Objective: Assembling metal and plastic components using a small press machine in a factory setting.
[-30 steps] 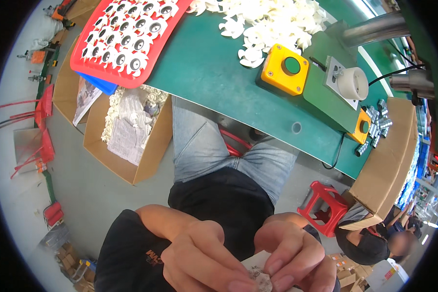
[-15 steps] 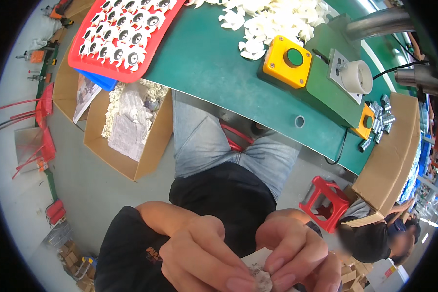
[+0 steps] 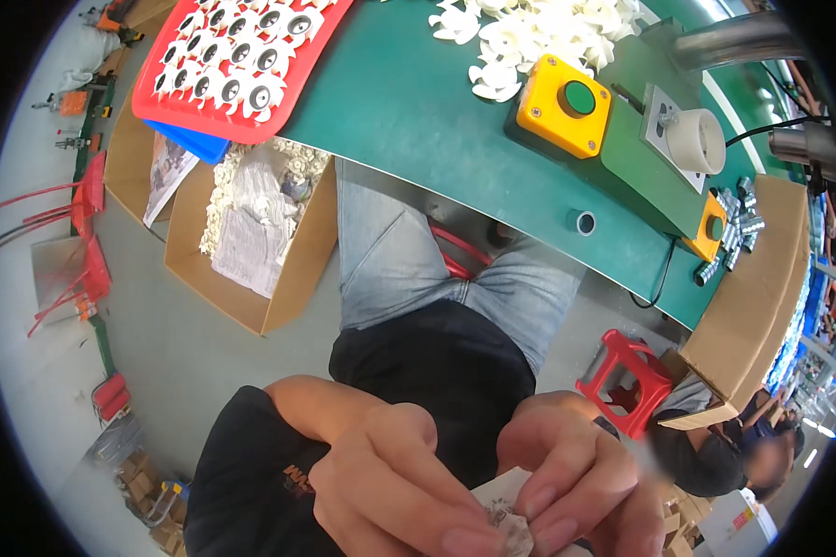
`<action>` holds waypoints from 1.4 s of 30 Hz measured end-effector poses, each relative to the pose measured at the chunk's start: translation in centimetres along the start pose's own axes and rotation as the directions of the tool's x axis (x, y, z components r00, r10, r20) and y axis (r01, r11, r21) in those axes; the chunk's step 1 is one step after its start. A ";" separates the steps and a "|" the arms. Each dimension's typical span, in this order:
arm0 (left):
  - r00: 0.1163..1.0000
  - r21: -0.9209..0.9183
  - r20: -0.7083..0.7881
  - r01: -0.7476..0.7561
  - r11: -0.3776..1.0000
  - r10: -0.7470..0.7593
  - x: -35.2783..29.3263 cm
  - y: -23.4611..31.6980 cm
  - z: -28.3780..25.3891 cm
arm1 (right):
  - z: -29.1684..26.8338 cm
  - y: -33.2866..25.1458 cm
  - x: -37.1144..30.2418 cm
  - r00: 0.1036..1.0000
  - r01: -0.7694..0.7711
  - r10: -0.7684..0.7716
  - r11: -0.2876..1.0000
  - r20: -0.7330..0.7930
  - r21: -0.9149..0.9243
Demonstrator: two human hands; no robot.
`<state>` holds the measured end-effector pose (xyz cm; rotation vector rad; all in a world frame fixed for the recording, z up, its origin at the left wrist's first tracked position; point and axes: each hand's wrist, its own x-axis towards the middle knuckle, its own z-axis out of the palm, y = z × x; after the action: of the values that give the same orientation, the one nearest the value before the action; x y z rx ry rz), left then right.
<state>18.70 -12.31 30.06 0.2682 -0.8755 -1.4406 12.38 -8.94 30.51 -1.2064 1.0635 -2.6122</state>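
Close to my chest, at the lower edge, my left hand [image 3: 399,483] and my right hand [image 3: 574,472] meet with bent fingers. Between their fingertips they pinch a small whitish piece with dark smudges [image 3: 508,520]; its kind I cannot make out, and the fingers cover much of it. A pale flat edge shows just behind it. Both hands are away from the green table [image 3: 409,111]. A short grey metal ring [image 3: 582,223] stands on the table near its front edge.
A red tray [image 3: 293,93] holds rows of white bladed parts with dark centres. Loose white bladed parts [image 3: 520,32] lie heaped beyond the green machine [image 3: 636,153] and its yellow button box [image 3: 564,107]. Cardboard boxes [image 3: 293,269], a red stool [image 3: 624,381] and another person [image 3: 701,459] are nearby.
The view has shifted slightly, so the table and the machine sit a little higher and further right. Both hands keep pinching the whitish piece, with their fingers barely changed.
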 end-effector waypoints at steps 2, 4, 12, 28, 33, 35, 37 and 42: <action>0.993 -0.060 0.088 -0.070 0.996 0.075 -0.6 0.4 -2.2 | 0.0 -0.2 0.1 1.000 -0.016 0.016 1.000 -0.001 0.014; 0.973 -0.126 0.169 -0.137 0.982 0.157 -0.9 0.5 -2.9 | 0.0 -0.2 0.2 0.999 -0.031 0.031 0.999 0.010 0.008; 0.978 -0.163 0.199 -0.037 0.986 0.070 0.8 -0.4 -2.3 | 0.6 0.4 0.4 1.000 -0.005 0.006 1.000 -0.028 0.016; 0.999 -0.177 0.002 -0.039 0.984 0.040 -0.2 -0.6 0.0 | 0.6 0.6 0.2 0.999 -0.004 0.005 1.000 -0.044 0.025; 0.979 -0.130 -0.204 -0.043 0.991 0.016 -4.0 0.4 -0.7 | 1.3 1.0 0.0 0.997 -0.021 0.013 0.995 -0.080 -0.101; 0.991 -0.154 -0.097 -0.102 0.983 0.088 -3.1 -0.4 -1.3 | 1.2 0.8 0.5 0.997 -0.055 0.050 0.996 -0.065 -0.067; 0.988 -0.188 0.012 -0.151 0.971 0.156 -1.8 -1.2 -2.0 | 0.8 0.6 0.6 0.995 -0.088 0.085 0.995 -0.053 -0.040; 0.955 -0.252 0.174 -0.194 0.948 0.241 -5.2 2.2 -9.3 | 2.5 0.2 -2.4 0.950 0.055 -0.098 0.987 -0.298 -0.149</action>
<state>27.01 -10.20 23.36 -0.1526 -0.8611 -1.3614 15.73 -9.67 29.97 -0.8999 1.2919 -2.8960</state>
